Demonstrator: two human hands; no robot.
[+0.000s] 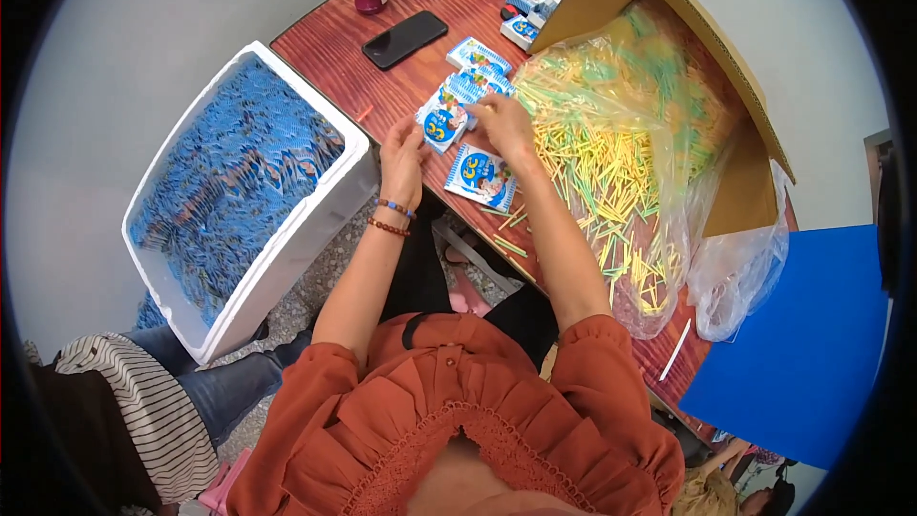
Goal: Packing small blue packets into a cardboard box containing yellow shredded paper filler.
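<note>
A loose packet (480, 176) lies just nearer than the held packet (442, 124). The left hand (402, 167) pinches the latter's left edge, apparently steadying it; the right hand's (504, 129) fingers bunch at its right side, grip unclear. Sticks (611, 177) lie right of it, likely for easy reach; beyond it, a phone (405, 38).

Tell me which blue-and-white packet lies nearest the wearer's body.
The single packet just below the right hand, near the table's edge; the other packets lie farther up.

Makeshift workroom, seemingly: wood-grain table (330, 43), blue-white packets (480, 177), filled foam box (358, 141), carton (743, 199) of sticks (611, 172).
</note>
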